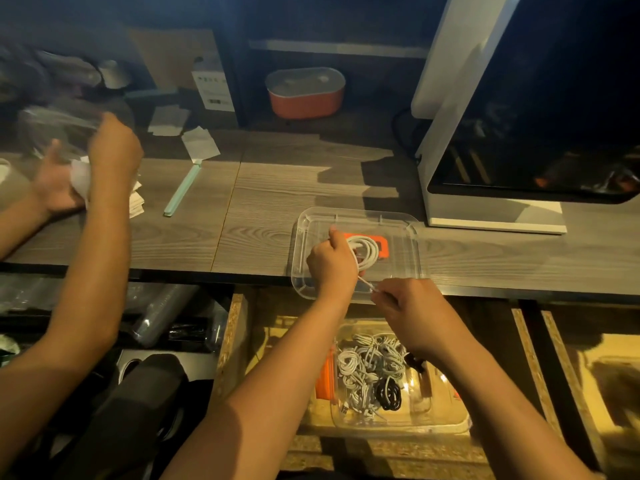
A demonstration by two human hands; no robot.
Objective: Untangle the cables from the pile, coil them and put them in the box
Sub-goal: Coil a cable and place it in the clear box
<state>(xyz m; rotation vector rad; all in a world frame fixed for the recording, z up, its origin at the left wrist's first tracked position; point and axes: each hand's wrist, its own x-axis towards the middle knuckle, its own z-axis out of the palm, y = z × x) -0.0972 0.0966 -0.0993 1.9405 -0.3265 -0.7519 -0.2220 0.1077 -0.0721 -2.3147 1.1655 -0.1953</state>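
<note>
At frame centre, the left hand [332, 263] holds a coiled white cable [367, 249], fingers curled round it, inside the clear box [415, 244] on the bench [194, 237]; the right hand [412, 310] pinches its loose end. Tucking that tail through a loop before release should keep it tight.

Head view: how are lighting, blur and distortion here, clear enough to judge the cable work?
Head view: dim, warm light, top nearly black; hard shadows cross the tabletop; wide-angle bowing at the edges; the two hands at far left are blurred; the left hand, right hand and the white cable they hold read sharp.
</note>
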